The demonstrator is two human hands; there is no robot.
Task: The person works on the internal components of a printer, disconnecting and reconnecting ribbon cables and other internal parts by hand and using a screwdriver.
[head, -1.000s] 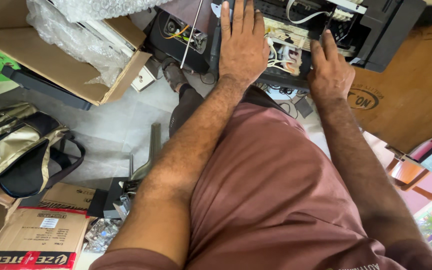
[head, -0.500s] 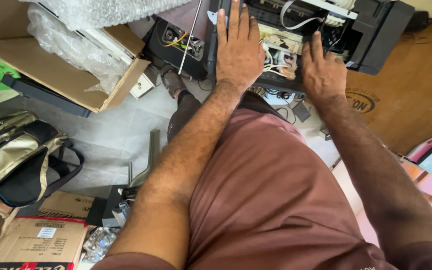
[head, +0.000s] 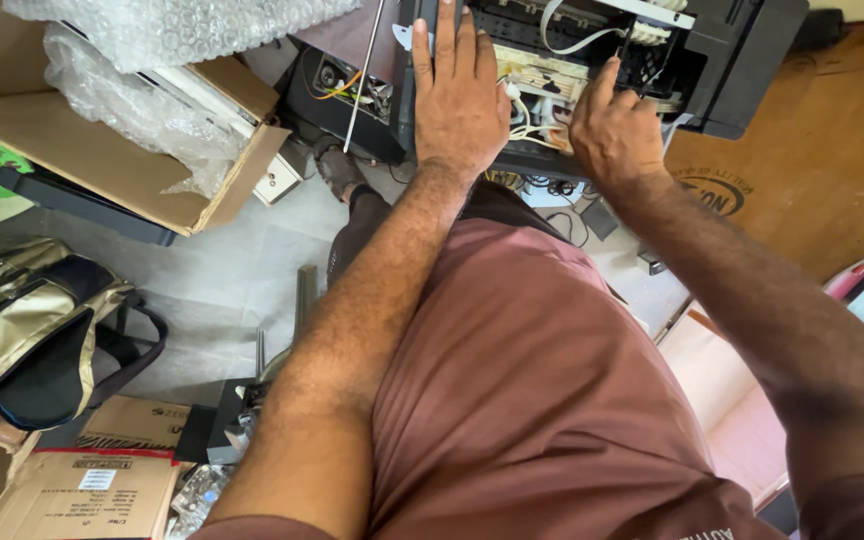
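Printer [head: 712,60], black and with its covers off, sits at the top edge of the view, resting on the floor in front of the person who looks down past a maroon shirt [head: 522,400]. Its open top shows white ribbon cables [head: 567,25], thin white tubes [head: 522,115] and a pale circuit area. The left hand [head: 457,95] lies flat, palm down, on the left part of the printer's exposed frame, fingers straight and close together, gripping nothing. The right hand [head: 617,135] is just beside it, to the right, knuckles up, with its index finger stretched into the mechanism and the other fingers curled; whether it pinches anything cannot be told, since the fingertips are hidden among the parts. The two hands are apart, with the white tubes between them.

A second black unit [head: 337,85] with coloured wires showing stands against the printer's left side, and a thin metal rod [head: 364,75] leans across it. Left of that, an open cardboard box [head: 102,140] holds bubble wrap [head: 142,40] and clear plastic. A gold and black bag [head: 27,335] lies at the left edge of the floor. A flat cardboard carton [head: 82,490] sits in the bottom left corner. Brown cardboard sheeting [head: 832,170] covers the floor at the upper right.
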